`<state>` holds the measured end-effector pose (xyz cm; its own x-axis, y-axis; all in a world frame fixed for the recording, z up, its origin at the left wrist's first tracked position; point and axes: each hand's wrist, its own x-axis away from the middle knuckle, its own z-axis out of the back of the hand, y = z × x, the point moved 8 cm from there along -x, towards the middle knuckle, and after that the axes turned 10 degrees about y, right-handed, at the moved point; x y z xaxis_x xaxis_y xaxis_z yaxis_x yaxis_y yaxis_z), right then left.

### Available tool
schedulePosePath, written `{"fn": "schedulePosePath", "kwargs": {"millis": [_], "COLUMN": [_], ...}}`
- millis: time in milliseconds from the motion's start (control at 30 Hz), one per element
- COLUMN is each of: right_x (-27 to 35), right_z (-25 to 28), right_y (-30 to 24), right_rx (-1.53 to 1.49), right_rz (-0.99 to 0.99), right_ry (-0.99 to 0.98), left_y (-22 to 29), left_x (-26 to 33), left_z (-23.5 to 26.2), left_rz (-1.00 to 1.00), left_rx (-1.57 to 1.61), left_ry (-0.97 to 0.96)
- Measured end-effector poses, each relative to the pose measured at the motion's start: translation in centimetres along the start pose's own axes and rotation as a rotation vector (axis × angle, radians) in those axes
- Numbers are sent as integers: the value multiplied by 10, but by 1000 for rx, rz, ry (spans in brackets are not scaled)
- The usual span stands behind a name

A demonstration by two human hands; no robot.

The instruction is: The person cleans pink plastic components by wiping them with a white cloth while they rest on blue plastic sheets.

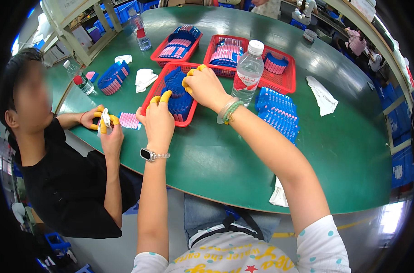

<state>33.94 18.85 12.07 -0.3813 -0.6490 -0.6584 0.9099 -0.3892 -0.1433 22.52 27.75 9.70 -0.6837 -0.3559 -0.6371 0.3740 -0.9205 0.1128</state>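
Both of my hands are over a red plastic basket [192, 111] holding blue strips [179, 103]. My left hand [158, 120], in yellow finger covers, is at the basket's left side with bent fingers touching or just beside the strips. At the far right corner, my right hand [208, 88] has its covered fingers curled together beside the strips. What either hand grips is hidden by the fingers. To the right of the basket lies a stack of blue strips with light spots [277, 113].
A clear bottle [247, 77] stands right beside my right hand. Red baskets [280, 84] [159, 60] with blue-and-pink strips are behind. At left a co-worker [66, 177] handles a white cloth [105, 119] near a pink strip row [129, 120]. White cloths [322, 95] lie on the green table [343, 154].
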Motion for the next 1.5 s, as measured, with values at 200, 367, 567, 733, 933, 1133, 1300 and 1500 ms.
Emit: {"fn": "schedulePosePath", "kwargs": {"millis": [200, 367, 567, 733, 933, 1133, 1300, 1500], "right_x": [3, 5, 4, 10, 15, 9, 8, -2], "right_z": [-16, -16, 6, -7, -21, -18, -22, -18], "right_y": [14, 0, -1, -25, -28, -26, -16, -16], "right_rx": [-202, -258, -257, -314, -245, -3, -29, 12], "right_rz": [-147, -52, -101, -128, -120, -90, -112, -88], "right_ry": [-93, -156, -20, -299, -383, -233, -196, -239], "left_y": [3, -4, -9, -23, -23, -25, -18, -20], "left_x": [1, 4, -2, -7, -6, -2, -4, 2], "left_z": [-3, -8, -2, -5, -6, -7, -9, -23], "left_rz": [-39, -31, -5, 90, 95, 62, 44, 118], "left_rx": [16, 39, 97, 123, 146, 92, 12, 45], "left_ry": [31, 32, -18, -150, -170, -165, -229, -436]}}
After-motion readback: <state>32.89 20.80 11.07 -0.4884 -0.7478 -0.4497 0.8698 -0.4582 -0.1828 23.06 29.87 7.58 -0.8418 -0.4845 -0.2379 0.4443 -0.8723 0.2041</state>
